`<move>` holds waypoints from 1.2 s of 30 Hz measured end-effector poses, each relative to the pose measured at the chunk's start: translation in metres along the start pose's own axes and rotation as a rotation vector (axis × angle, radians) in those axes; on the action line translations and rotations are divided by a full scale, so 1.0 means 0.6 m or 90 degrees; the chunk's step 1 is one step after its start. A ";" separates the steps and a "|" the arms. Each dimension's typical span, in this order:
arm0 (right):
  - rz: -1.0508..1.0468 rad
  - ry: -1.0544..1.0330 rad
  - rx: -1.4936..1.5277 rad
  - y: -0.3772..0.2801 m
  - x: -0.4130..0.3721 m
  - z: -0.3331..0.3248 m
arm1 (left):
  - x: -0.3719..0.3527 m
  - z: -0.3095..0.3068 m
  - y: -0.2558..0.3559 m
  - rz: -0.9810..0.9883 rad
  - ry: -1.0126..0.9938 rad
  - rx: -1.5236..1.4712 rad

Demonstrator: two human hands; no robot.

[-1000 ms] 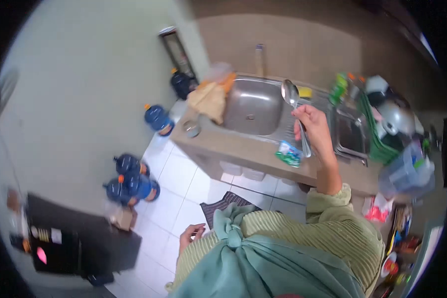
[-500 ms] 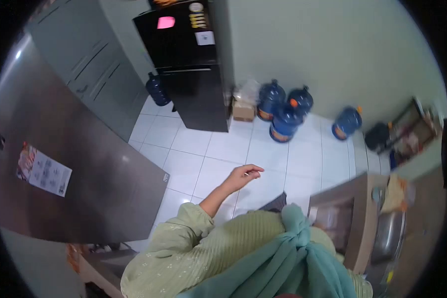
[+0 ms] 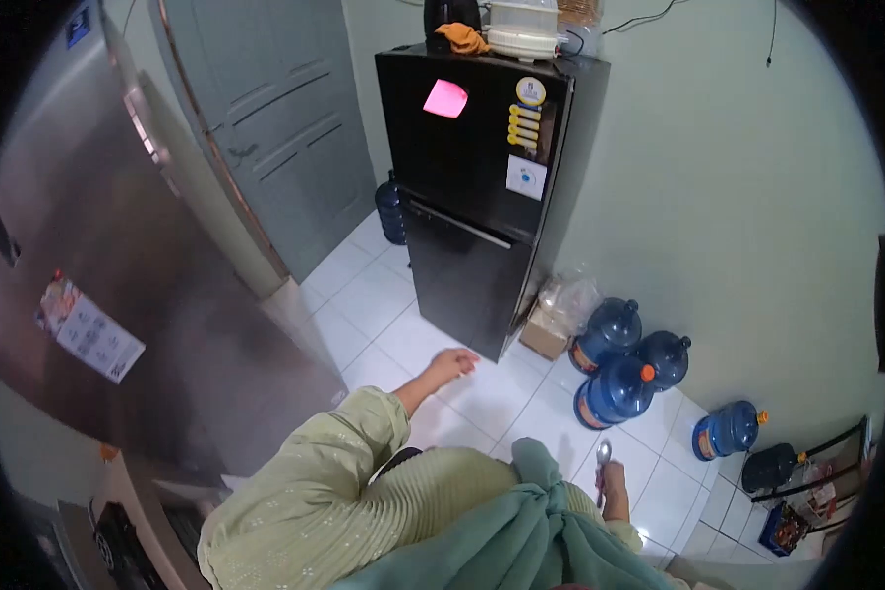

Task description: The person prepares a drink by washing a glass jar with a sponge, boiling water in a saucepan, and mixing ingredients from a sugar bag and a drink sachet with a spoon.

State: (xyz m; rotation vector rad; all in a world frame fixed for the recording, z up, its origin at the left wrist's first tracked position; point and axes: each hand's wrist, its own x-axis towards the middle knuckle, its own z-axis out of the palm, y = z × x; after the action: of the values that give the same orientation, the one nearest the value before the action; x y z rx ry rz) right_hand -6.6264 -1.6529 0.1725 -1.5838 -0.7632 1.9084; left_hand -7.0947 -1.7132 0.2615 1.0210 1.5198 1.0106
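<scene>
My left hand [image 3: 450,366] is held out in front of me over the tiled floor. Its fingers are loosely curled and apart, with nothing seen in them. The lower door of a black refrigerator [image 3: 462,270] stands just beyond it. Low on the right, my right hand [image 3: 615,488] is closed around the handle of a metal spoon [image 3: 604,452]. The bowl of the spoon points forward, away from me.
A large steel refrigerator [image 3: 187,295] takes up the left side. Near the wall stand several blue water jugs [image 3: 615,391], beside a cardboard box [image 3: 545,332]. A grey door [image 3: 275,128] is at the back left, and a black rack [image 3: 806,487] at the right.
My view has turned left, bringing the black refrigerator more central and nearer. My right hand with the spoon has come into view. The counter on the right has left it.
</scene>
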 end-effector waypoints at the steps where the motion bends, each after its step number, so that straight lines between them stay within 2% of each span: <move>1: 0.019 0.002 0.041 -0.018 0.025 0.019 | 0.042 -0.044 0.011 -0.002 0.078 -0.034; 2: 0.063 -0.073 0.141 -0.043 0.034 0.077 | 0.083 -0.088 0.022 0.000 0.151 -0.070; 3: 0.101 -0.172 0.274 -0.018 0.070 0.119 | 0.122 -0.136 0.031 0.003 0.200 -0.114; 4: 0.064 -0.114 0.242 -0.009 0.056 0.194 | 0.164 -0.188 0.040 0.003 0.248 -0.159; 5: -0.079 -0.181 0.137 0.041 0.071 0.233 | 0.205 -0.242 0.045 0.032 0.284 -0.170; 6: -0.123 -0.099 -0.165 0.180 0.175 0.235 | 0.251 -0.303 0.050 0.061 0.317 -0.176; 8: -0.126 -0.089 -0.113 0.146 0.227 0.355 | 0.373 -0.427 0.056 0.088 0.468 -0.067; 10: -0.108 -0.077 -0.046 0.141 0.249 0.423 | 0.525 -0.544 0.018 0.240 0.528 -0.087; 11: -0.096 -0.059 -0.002 0.131 0.239 0.467 | 0.532 -0.557 0.056 0.214 0.531 -0.051; 12: -0.087 -0.036 0.055 0.124 0.235 0.494 | 0.566 -0.591 0.064 0.163 0.492 0.085; 13: -0.086 -0.007 0.126 0.121 0.227 0.516 | 0.599 -0.607 0.058 0.224 0.462 0.084; 14: -0.089 0.030 0.201 0.126 0.204 0.524 | 0.629 -0.620 0.052 0.269 0.488 0.095; 15: -0.093 0.071 0.277 0.134 0.160 0.530 | 0.658 -0.652 0.039 0.264 0.445 0.069; 16: -0.096 0.106 0.348 0.149 0.100 0.536 | 0.636 -0.662 0.055 0.246 0.444 0.187; 17: -0.102 0.131 0.412 0.162 0.035 0.542 | 0.676 -0.690 0.018 0.308 0.507 0.221; 18: -0.104 0.144 0.456 0.164 -0.020 0.541 | 0.735 -0.725 -0.008 0.339 0.375 0.169; 19: -0.100 0.148 0.478 0.161 -0.069 0.534 | 0.786 -0.734 -0.066 0.291 0.377 0.126; 21: -0.078 0.117 0.496 0.137 -0.144 0.513 | 0.782 -0.730 -0.086 0.225 0.382 0.081; 24: -0.057 0.053 0.506 0.091 -0.185 0.534 | 0.782 -0.749 -0.084 0.246 0.407 0.026; 26: -0.108 0.057 0.547 0.015 -0.221 0.599 | 0.742 -0.745 -0.058 0.242 0.230 -0.062; 27: -0.098 0.054 0.549 -0.006 -0.229 0.614 | 0.702 -0.723 -0.012 0.218 0.232 0.006; 28: -0.119 0.077 0.450 -0.019 -0.228 0.632 | 0.670 -0.728 0.015 0.193 0.239 0.082; 29: -0.140 0.090 0.352 -0.019 -0.218 0.647 | 0.702 -0.746 -0.007 0.178 0.234 0.089; 30: -0.129 0.068 0.357 -0.003 -0.196 0.655 | 0.709 -0.763 -0.018 0.196 0.220 0.123; 32: -0.126 0.123 0.214 0.024 -0.161 0.653 | 0.670 -0.761 -0.018 0.224 0.218 0.174; 33: -0.127 0.167 0.220 0.027 -0.152 0.662 | 0.661 -0.771 -0.046 0.225 0.216 0.190; 34: -0.129 0.202 0.217 0.024 -0.151 0.670 | 0.641 -0.765 -0.075 0.279 0.206 0.052; 36: -0.064 0.161 0.183 0.044 -0.129 0.664 | 0.531 -0.705 -0.064 0.269 0.316 0.046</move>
State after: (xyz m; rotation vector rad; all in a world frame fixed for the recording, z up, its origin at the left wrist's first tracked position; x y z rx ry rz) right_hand -7.0075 -1.7602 0.2655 -1.5356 -0.4304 1.6232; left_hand -7.5599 -1.4649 0.1993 1.2342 1.7826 1.6063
